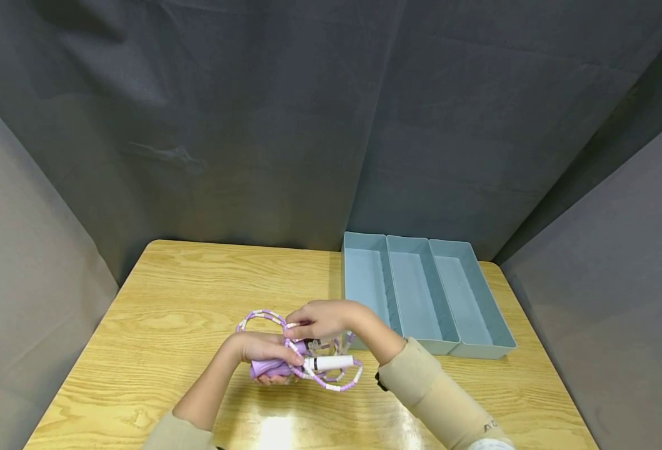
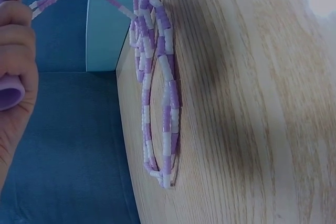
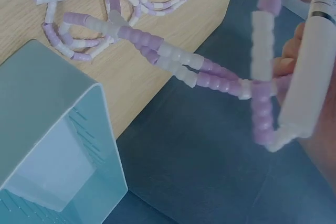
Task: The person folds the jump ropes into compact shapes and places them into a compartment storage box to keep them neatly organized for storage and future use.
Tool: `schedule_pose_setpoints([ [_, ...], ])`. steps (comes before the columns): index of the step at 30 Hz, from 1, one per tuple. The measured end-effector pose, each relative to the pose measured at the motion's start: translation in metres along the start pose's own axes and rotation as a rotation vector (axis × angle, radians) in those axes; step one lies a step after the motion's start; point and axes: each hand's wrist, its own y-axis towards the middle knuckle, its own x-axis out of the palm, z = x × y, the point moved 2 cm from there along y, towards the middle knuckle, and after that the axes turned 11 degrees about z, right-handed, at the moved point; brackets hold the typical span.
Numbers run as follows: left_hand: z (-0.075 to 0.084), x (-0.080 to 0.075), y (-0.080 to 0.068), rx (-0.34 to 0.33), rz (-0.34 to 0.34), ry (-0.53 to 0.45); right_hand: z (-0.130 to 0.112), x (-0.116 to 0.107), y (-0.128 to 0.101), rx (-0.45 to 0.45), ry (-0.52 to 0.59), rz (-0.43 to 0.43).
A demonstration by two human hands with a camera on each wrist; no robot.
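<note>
A jump rope strung with purple and white beads is gathered between the two hands. Its purple handles lie in my left hand, fingers curled round them from below and thumb on top. One white handle end juts out to the right in the head view. My right hand is just above, pinching a strand of rope with thumb and fingers. In the left wrist view, long rope loops hang close over the table, and the left hand's curled fingers show at the edge.
Three blue-grey bins stand side by side on the right part of the wooden table, close to the right forearm. Dark cloth hangs behind the table, and lighter grey panels flank both sides.
</note>
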Motion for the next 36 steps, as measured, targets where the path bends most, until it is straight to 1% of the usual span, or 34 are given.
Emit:
schedule_pose_setpoints([
  [2,0.001,0.0,0.0,0.005,-0.005,0.005,0.004,0.0,0.0,0.0,0.039,0.002],
  [6,0.002,0.0,-0.001,0.03,-0.027,0.007,0.012,0.0,0.0,-0.001,0.157,-0.009],
  [11,0.005,0.001,-0.004,0.068,-0.064,-0.067,0.024,0.001,0.0,-0.009,0.308,-0.051],
  [14,0.006,0.001,-0.005,0.072,-0.075,-0.102,0.03,0.002,-0.001,-0.004,0.383,-0.071],
  [21,0.005,0.0,-0.005,0.079,-0.079,-0.092,0.04,0.006,-0.004,0.017,0.483,-0.092],
  [24,0.006,0.0,-0.006,0.082,-0.093,-0.097,0.045,0.007,-0.006,0.023,0.527,-0.095],
  [30,0.007,0.0,-0.007,0.078,-0.139,-0.109,0.053,0.008,-0.007,-0.002,0.559,-0.098],
  [33,0.007,-0.001,-0.007,0.097,-0.158,-0.118,0.057,0.011,-0.008,0.014,0.621,-0.111],
  [36,0.007,-0.002,-0.01,0.119,-0.158,-0.153,0.06,0.015,-0.009,0.036,0.696,-0.114],
])
